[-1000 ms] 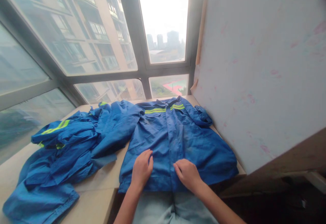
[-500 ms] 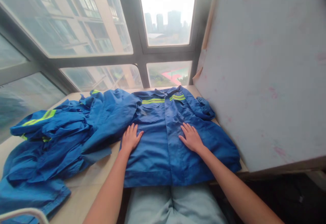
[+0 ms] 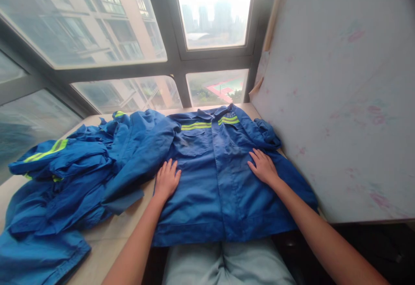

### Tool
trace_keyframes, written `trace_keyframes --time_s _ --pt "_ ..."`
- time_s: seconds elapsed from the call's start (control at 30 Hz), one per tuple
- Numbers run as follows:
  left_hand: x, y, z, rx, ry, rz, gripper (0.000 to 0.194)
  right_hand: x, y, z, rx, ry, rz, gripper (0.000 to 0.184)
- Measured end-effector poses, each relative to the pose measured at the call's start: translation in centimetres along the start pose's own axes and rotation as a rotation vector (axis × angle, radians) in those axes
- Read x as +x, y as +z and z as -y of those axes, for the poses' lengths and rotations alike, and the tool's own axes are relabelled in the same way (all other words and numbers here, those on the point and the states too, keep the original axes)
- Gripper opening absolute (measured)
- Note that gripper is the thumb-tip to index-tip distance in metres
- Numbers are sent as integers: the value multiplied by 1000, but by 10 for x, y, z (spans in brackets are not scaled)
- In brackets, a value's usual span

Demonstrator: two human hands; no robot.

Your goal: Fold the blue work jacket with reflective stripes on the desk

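Note:
A blue work jacket (image 3: 214, 177) with yellow-green reflective stripes lies spread front-up on the light table (image 3: 113, 237), its hem towards me. My left hand (image 3: 167, 179) rests flat on the jacket's left side, fingers stretched out. My right hand (image 3: 263, 166) lies flat on the right side near the crumpled right sleeve (image 3: 266, 131), fingers spread. Neither hand holds anything. The jacket's left sleeve (image 3: 142, 159) runs off to the left.
A heap of more blue garments (image 3: 55, 181) with reflective stripes covers the left of the table. A pale board (image 3: 340, 86) leans upright along the right. Large windows (image 3: 136, 39) stand behind the table. My light trousers (image 3: 223, 263) show below the table's edge.
Both hands slid from the jacket's hem up and outwards across its front, opening flat; the right hand has gone further right. The view has shifted a little.

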State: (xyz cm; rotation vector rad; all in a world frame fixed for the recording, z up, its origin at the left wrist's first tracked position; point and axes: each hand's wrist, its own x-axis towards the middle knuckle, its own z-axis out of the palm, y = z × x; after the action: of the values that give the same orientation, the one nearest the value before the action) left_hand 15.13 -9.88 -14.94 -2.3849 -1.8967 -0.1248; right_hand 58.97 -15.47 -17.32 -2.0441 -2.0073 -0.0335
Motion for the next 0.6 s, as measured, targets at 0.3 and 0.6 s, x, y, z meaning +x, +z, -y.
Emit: trace_keyframes --time_s 0.3,0.6 --pt "41 -2 -27 -41 -7 18 57 37 5 -27 -32 71 13 53" --pt "35 -5 -16 -10 26 -24 50 29 5 -22 10 48 -55 46"
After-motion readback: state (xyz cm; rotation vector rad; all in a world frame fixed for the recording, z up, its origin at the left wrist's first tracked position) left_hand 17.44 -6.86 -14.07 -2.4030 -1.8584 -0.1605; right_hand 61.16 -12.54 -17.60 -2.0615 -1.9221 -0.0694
